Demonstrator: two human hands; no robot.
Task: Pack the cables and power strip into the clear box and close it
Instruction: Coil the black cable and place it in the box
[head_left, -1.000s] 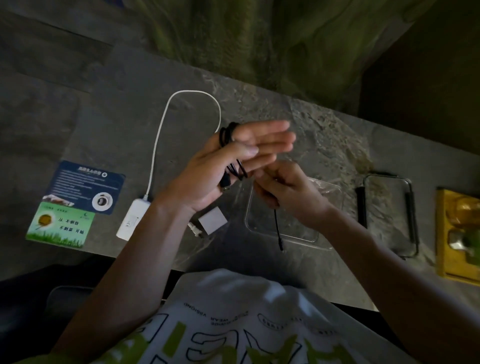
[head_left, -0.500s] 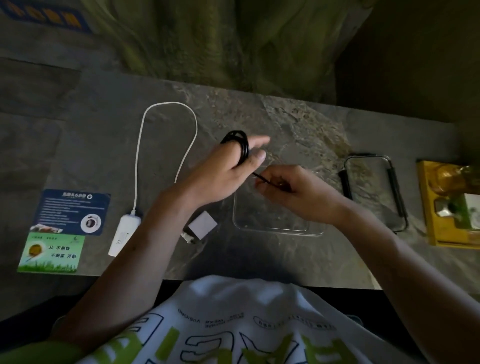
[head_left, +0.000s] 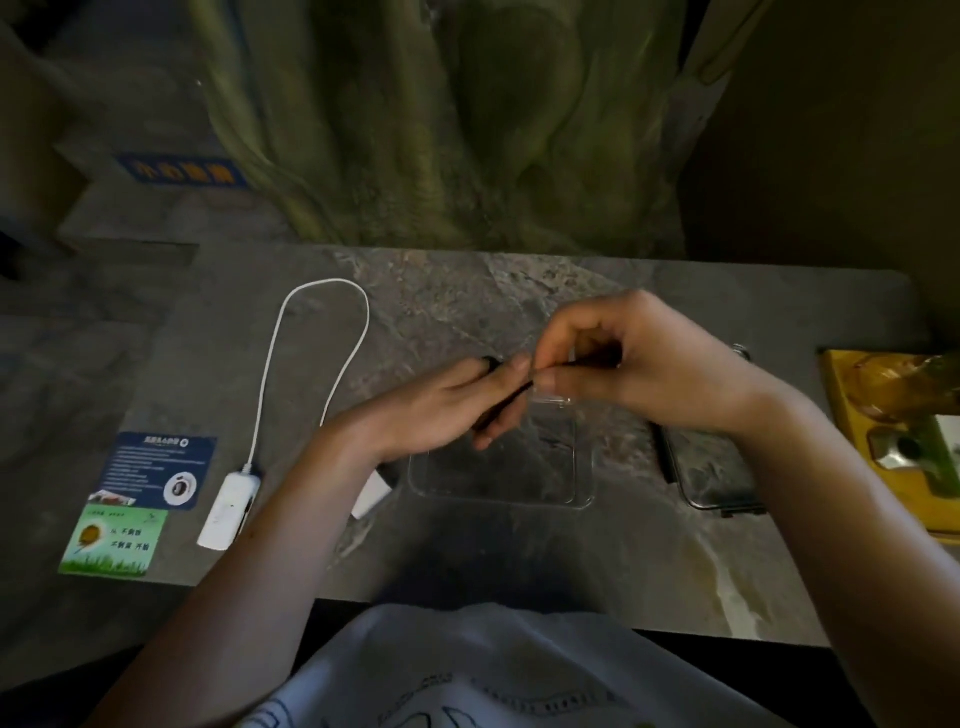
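Both hands are up over the table, right above the clear box. My left hand is flat-ish, fingers stretched out, with the black cable looped around them, you can just see a bit of it poking out near the fingertips. My right hand is curled up and pinching the loose end of that cable between thumb and forefinger, pretty much touching the left fingertips.

Box sits open on the table under my hands, looks like nothing in it as far as I can tell. Its lid lies off to the right, partly under my right forearm. Power strip is over on the left, white cord looping away from me and back toward my left wrist, with a white plug peeking out beside that arm. Two cards lie at the far left edge, and a yellow tray sits at the far right. It's dim, so small details are hard to make out.
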